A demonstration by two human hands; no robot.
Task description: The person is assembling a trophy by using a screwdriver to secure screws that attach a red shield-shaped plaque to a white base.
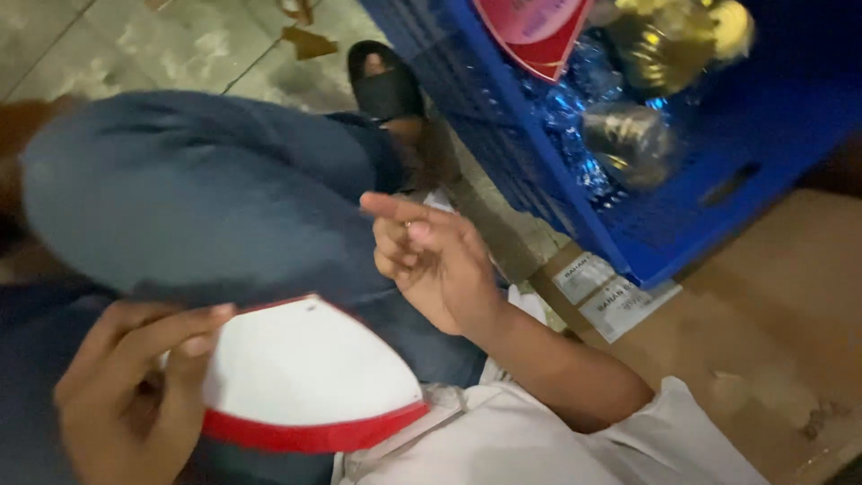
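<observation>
At the lower left the left hand (126,395) held a white card piece (305,373) with a red border, its fingers (193,337) clamped on the piece's left edge, thumb side underneath and hidden. The piece was shaped like a rounded shield: its tip pointed up, toward the knee, near the small hole at its top, and its curved red edge faced down and to the right. Its long axis ran roughly from upper left to lower right across the lap. It lay against the dark blue trouser leg (197,198), which filled the left and middle of the view.

Right of the piece, the right hand (431,260) hovered empty above the thigh, fingers loosely curled together with the forefinger stretched out to the left; it touched nothing. Its forearm ran down to a white sleeve (575,440) at the bottom edge.

Beyond the knee, a foot in a black sandal (386,85) rested on a pale tiled floor (135,45) with brown scraps on it. To the right stood a blue plastic crate (682,224) holding shiny gold and blue foil items (628,135) and another red-edged piece (534,31). The crate sat on brown cardboard (763,332) bearing 2 white labels. The crate's near wall stood close to the right hand, so open room lay mostly over the lap
</observation>
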